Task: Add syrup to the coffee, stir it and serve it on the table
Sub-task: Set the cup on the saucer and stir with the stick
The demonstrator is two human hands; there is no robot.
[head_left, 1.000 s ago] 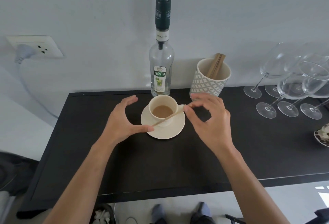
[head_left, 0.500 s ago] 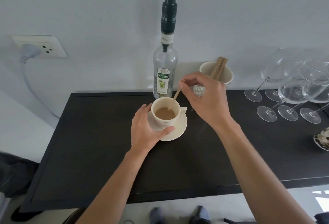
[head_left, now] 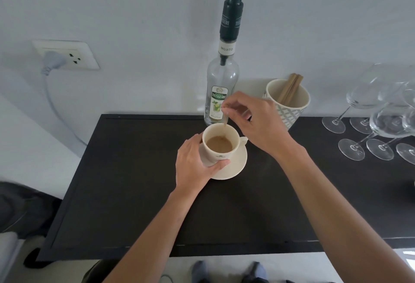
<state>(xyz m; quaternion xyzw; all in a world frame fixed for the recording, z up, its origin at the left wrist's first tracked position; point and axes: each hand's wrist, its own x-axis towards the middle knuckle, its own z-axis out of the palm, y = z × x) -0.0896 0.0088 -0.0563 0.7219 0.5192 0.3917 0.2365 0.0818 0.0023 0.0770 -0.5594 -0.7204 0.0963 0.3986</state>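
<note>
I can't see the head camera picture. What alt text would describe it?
A right hand stirs coffee in a cream cup with a wooden stick while the left hand steadies the cup on its saucer. A syrup bottle stands behind on the dark table.

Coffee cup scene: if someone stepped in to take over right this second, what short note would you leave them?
Left hand: grip closed around the coffee cup, steadying it on its saucer.
Right hand: pinching a wooden stirrer, its lower end in the coffee.
The syrup bottle stands upright behind the cup, against the wall; spare stirrers sit in the patterned cup to its right.
Done: the stirrer is in the coffee. Whether syrup went in cannot be seen.
Left: finish stirring, take the stirrer out, serve cup and saucer on the table.
</note>
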